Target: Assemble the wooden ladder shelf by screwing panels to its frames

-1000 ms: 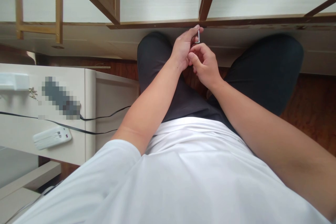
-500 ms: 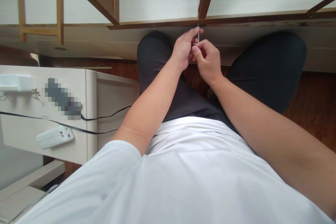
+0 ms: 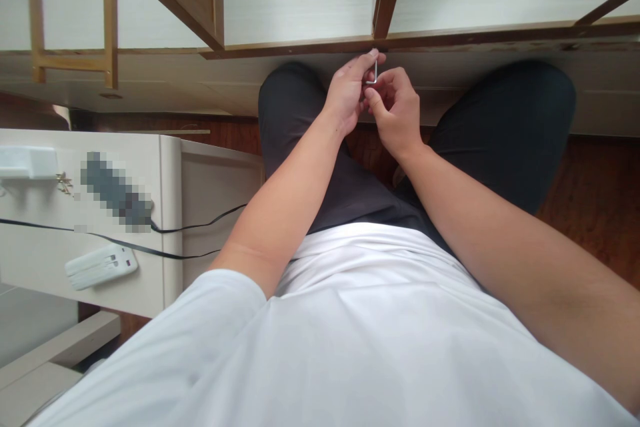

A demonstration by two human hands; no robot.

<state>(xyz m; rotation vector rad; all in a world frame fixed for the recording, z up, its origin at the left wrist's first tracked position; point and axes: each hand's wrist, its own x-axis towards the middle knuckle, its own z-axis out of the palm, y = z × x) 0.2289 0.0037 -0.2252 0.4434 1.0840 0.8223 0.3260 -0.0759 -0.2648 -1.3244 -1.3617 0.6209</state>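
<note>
A small L-shaped Allen key stands at the lower edge of a brown wooden rail, below where an upright wooden post joins it. My left hand is closed on the key, thumb and fingertips around its long arm near the rail. Just to the right, my right hand has its fingers loosely curled and the thumb apart from them. It is close by the key's bend, which shows uncovered. Whether a right fingertip touches the short arm I cannot tell. The key's far tip is hidden.
At left, a pale cabinet bears a white power bank, a blurred-out dark object, small brass-coloured screws, a white box-like item and black cords. A wooden frame stands beyond. My knees flank the hands.
My right fingers have loosened and shifted slightly off the Allen key's bend. My left hand stays on the key. The whole view has shifted a little.
</note>
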